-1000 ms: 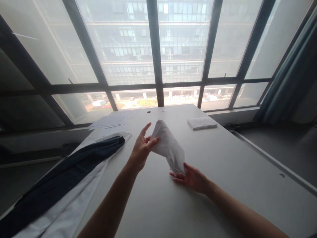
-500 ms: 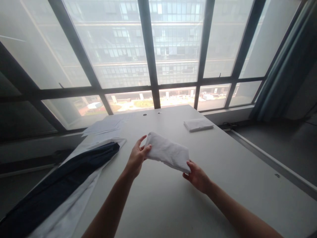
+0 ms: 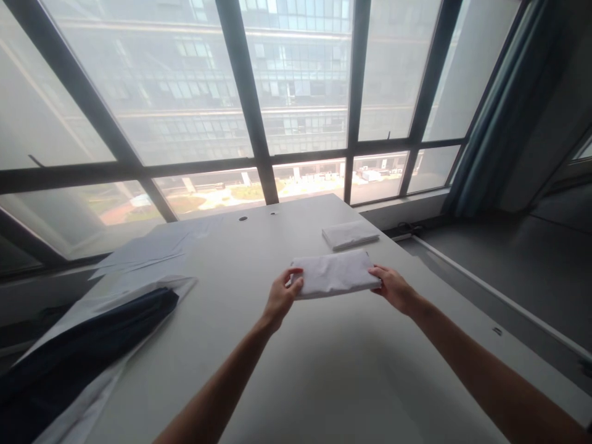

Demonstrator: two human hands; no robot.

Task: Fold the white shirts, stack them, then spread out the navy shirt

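Observation:
Both of my hands hold a folded white cloth (image 3: 335,274) level, just above or on the grey table (image 3: 296,370). My left hand (image 3: 283,294) grips its left end with the thumb on top. At the cloth's right end, my right hand (image 3: 393,287) pinches the edge. A second folded white cloth (image 3: 350,235) lies on the table a short way beyond the held one, towards the window.
A dark blue garment (image 3: 78,351) lies over white fabric (image 3: 139,271) at the table's left side. Large windows with dark frames (image 3: 259,160) stand behind the table. A curtain (image 3: 490,123) hangs at the right, with a floor rail (image 3: 485,290) below.
The cloth went from hanging tilted between my hands to lying flat and level. Both hands carried it forward and to the right, closer to the other folded cloth.

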